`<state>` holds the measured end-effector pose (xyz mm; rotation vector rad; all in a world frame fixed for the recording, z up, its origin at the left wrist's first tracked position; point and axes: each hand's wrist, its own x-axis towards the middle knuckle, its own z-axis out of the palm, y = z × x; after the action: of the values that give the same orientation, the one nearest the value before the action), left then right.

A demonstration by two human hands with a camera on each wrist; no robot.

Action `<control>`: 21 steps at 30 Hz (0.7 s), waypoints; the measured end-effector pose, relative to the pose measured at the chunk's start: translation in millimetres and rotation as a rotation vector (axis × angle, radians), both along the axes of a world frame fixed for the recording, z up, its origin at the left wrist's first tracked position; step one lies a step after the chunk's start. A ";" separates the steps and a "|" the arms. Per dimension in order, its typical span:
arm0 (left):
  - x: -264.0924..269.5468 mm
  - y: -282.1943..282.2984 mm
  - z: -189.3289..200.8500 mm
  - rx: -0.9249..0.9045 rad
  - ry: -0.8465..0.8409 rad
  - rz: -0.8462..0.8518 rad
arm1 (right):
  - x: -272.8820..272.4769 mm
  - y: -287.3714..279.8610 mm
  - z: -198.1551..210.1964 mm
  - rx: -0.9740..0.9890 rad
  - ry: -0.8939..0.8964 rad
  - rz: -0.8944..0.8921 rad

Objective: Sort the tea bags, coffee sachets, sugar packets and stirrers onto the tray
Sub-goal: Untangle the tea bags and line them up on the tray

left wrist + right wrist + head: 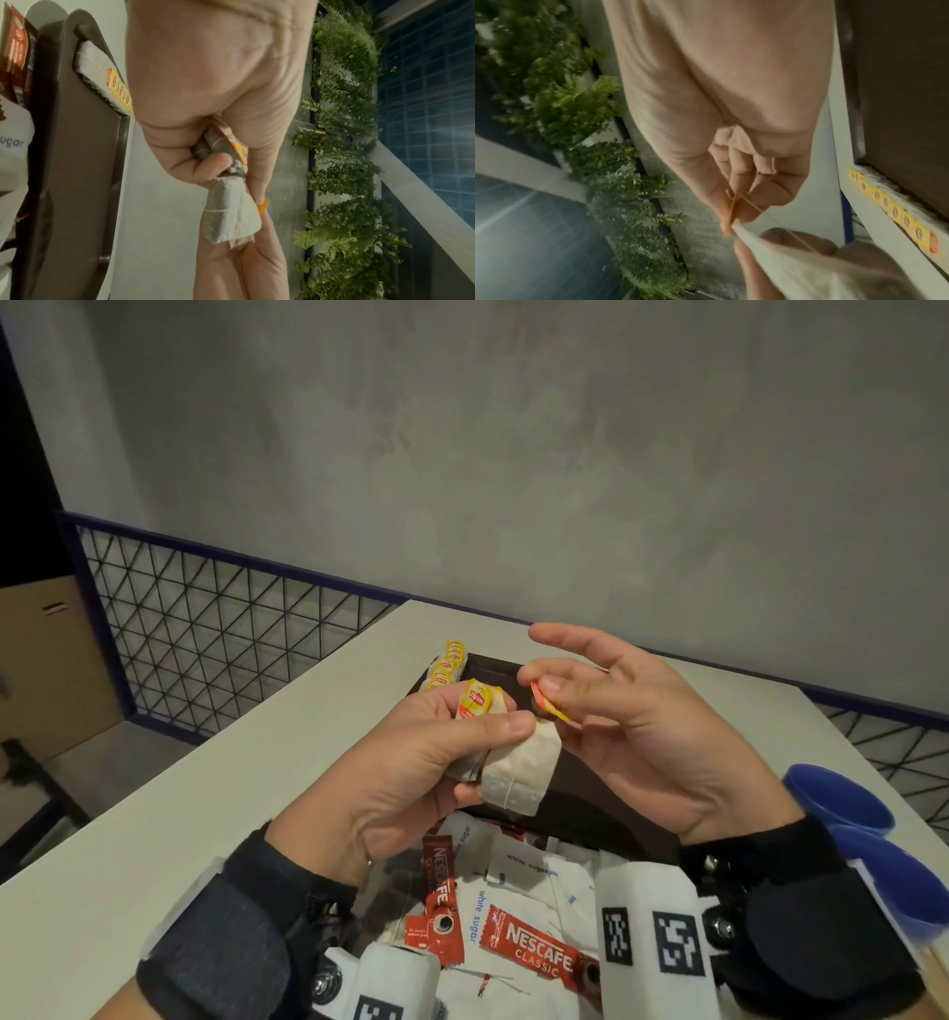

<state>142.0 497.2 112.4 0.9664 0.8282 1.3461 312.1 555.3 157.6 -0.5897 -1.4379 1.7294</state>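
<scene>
My left hand [436, 752] grips a small stack of tea bags [518, 770] above the dark brown tray [611, 814]; one yellow Lipton tag [475, 702] sticks up by my fingers. The same tea bags [228, 211] show in the left wrist view. My right hand [616, 706] pinches another red and yellow tea bag tag [550, 705] between thumb and fingers, its string [777, 221] running to the bag. A row of tea bags [445, 666] lies at the tray's far left corner. Red Nescafe coffee sachets [534, 948] and white sugar packets [518, 862] lie heaped near me.
The white table [215, 793] ends at a dark blue mesh railing [215, 618] on the left and behind. Blue plastic bowls [842, 801] stand at the right, close to my right wrist. A cardboard box [46, 660] sits beyond the railing.
</scene>
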 end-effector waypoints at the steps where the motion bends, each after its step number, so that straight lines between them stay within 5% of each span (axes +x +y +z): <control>1: 0.0 0.0 0.3 -0.001 0.003 -0.003 | 0.7 -0.9 1.0 0.038 -0.025 0.003; 8: -1.4 1.6 -0.9 0.001 -0.045 -0.010 | -3.5 -9.0 5.0 0.262 -0.130 -0.093; 21: -5.4 5.9 -3.3 -0.007 -0.161 0.027 | -8.3 -9.1 2.4 0.246 -0.222 -0.189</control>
<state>136.6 503.1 109.1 0.8324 0.7249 1.4233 303.8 546.2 160.0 -0.7742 -1.6616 1.3476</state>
